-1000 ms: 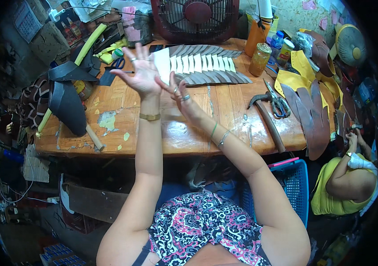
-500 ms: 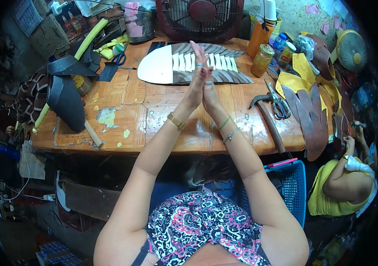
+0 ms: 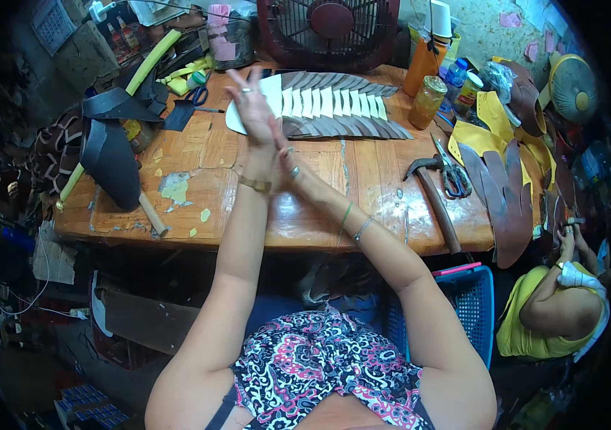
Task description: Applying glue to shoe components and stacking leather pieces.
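Observation:
My left hand is raised over the table with its fingers spread, and it holds nothing. My right hand lies against the heel and side of the left one, its fingers stretched out along it. Beneath and behind the hands lies a flat piece with fanned grey strips, pale strips across its middle and a white rounded end. My left hand partly covers that white end.
At the right lie a hammer, scissors, brown leather pieces and yellow pieces. Jars and a fan stand behind. Black sheets sit left. A blue basket and another person are at lower right.
Both hands have moved left and nearer to me. Their palms were pressed together upright; now the right hand has slid down to the left hand's heel, and the left fingers are spread.

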{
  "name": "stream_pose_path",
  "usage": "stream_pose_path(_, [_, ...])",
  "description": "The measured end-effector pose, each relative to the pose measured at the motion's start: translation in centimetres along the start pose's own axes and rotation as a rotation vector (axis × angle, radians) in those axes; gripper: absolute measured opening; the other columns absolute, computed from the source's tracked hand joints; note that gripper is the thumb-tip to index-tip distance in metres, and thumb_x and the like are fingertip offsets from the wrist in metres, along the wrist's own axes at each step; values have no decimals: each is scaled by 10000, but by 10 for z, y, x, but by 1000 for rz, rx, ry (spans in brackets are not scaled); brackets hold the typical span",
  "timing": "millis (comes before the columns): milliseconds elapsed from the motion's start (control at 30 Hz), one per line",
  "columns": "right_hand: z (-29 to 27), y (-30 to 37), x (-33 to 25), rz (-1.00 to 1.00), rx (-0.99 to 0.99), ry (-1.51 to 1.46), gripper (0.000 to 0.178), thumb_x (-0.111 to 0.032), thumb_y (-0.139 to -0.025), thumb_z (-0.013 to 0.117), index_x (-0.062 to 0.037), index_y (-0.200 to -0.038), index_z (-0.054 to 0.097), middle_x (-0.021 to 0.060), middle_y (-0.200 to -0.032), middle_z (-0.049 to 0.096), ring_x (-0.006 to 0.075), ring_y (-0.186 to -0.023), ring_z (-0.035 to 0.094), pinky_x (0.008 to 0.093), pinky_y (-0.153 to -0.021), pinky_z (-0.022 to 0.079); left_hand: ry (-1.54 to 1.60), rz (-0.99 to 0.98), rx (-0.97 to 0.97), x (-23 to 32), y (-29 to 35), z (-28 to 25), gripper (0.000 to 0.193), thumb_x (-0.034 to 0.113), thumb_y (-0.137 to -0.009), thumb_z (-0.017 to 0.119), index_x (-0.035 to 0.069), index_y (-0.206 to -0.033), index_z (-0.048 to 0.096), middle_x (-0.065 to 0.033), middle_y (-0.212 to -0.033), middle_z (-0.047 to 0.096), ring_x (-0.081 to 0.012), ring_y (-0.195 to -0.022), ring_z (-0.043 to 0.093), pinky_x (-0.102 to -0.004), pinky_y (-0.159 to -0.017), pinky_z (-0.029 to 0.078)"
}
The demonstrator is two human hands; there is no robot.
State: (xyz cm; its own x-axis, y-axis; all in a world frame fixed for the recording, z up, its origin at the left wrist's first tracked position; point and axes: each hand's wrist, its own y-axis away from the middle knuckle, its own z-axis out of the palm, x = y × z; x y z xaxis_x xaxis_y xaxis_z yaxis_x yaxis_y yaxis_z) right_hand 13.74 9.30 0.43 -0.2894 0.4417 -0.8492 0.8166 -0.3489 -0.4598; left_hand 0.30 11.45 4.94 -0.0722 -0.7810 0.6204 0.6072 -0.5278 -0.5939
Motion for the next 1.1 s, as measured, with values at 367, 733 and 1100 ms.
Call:
stream_pose_path(367, [-70,-9,-19,-142,536,39,903,-814,-966,97,-252,-1669,164,11,-1751,40,277,-1602,-31,476,-1283,31,-383,-12,-684,-24,60,46,1031,809,-959,318,141,-1669,-20,-199,-1726,106,-324,-1597,88,-550,-1244,-16])
stream_pose_path(733, [-121,-1,-36,-217,621,-841,1098,-956,-819,308,-254,-1658,220,168,-1707,147,337,-1551,188,544,-1185,316,-130,-70,-437,-1,65,67,448,424,-1041,580,31,-1151,764,-80,-1022,783,-168,-992,672,-431,-1109,380])
stream_pose_path(1100, [-100,-1,-40,-171,-82,-1365,1182,-943,-816,380,-127,-1652,198,30,-602,378,152,-532,381,337,-543,520,-22,-254,-129,-1,35,41,279,255,-1022,672,41,-1190,734,-50,-1036,769,-116,-961,705,-262,-855,515])
